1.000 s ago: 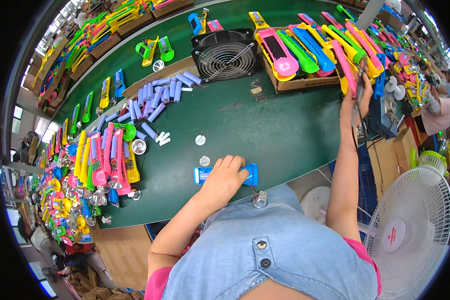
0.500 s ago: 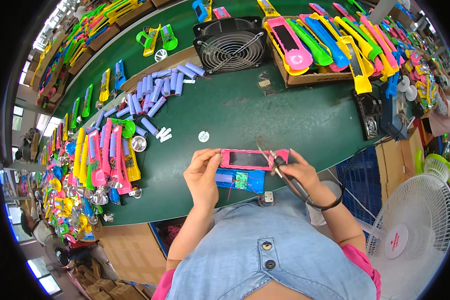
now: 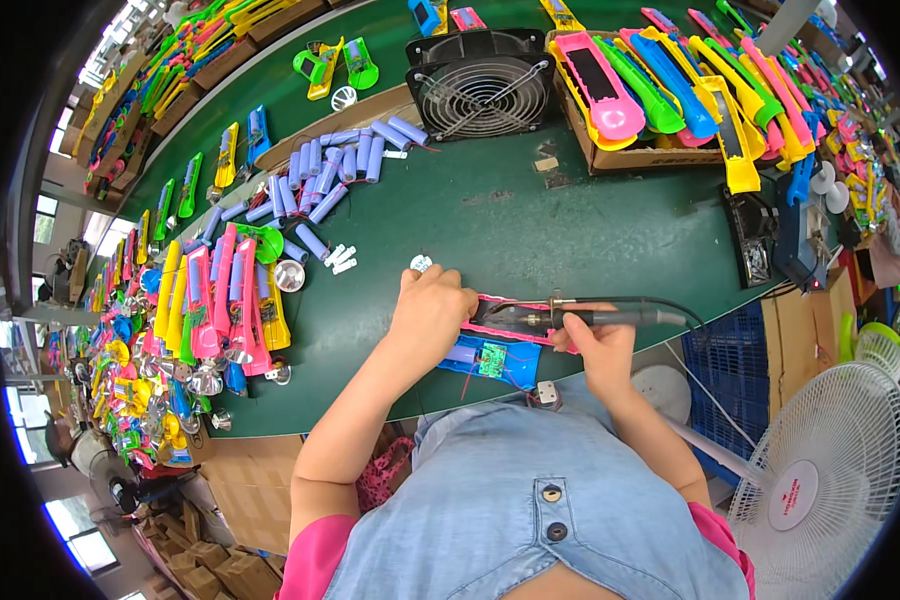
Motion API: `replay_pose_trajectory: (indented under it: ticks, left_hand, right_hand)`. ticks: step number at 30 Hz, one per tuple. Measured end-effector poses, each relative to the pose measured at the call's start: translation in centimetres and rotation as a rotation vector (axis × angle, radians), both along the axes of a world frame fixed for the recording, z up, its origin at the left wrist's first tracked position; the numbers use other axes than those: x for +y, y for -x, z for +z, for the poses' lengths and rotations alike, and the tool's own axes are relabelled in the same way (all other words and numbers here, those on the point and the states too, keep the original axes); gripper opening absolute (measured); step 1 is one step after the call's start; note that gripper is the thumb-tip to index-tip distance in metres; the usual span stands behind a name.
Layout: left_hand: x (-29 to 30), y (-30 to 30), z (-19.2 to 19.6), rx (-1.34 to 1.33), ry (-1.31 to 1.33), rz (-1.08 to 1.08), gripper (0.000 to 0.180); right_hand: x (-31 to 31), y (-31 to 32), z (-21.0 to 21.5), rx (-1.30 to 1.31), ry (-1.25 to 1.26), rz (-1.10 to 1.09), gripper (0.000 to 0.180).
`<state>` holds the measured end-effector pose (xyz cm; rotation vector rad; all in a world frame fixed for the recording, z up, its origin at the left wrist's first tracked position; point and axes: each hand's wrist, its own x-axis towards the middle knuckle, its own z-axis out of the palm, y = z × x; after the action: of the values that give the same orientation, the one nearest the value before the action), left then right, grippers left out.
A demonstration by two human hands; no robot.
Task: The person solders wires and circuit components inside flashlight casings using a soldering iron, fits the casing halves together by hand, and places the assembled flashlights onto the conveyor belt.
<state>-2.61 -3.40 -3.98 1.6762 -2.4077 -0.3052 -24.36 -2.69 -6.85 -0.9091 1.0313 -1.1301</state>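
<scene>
My right hand is closed around a black-handled soldering iron, which lies nearly level with its tip toward the left. Beneath the iron is a pink plastic lamp casing with a dark panel, partly covered. My left hand is curled, back upward, at the casing's left end; its fingertips are hidden. A round white sticker shows just beyond those fingers. Nearer me, a blue casing holds a purple battery cell and a green circuit board with thin wires.
Loose purple battery cells lie at the back left, beside stacked pink and yellow casings. A black fan stands at the back. The cardboard box at right holds colourful casings. A white fan is at the lower right.
My left hand has turned palm down and moved up toward the sticker. The soldering iron has swung from steeply slanted to nearly level over the pink casing. The view has shifted slightly.
</scene>
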Motion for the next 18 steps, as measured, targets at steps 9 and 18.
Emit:
replay_pose_trajectory:
  ticks: [9,18]
  left_hand:
    - [-0.47,0.68,-0.24,-0.176,-0.051,0.034,0.005]
    - [-0.69,0.93,-0.30,-0.219,-0.033,0.038,0.006]
  right_hand:
    - [-0.82,-0.92,-0.20,0.041,-0.084,0.059,0.012]
    - [-0.90,-0.74,-0.01,0.082,-0.055,0.113,0.012]
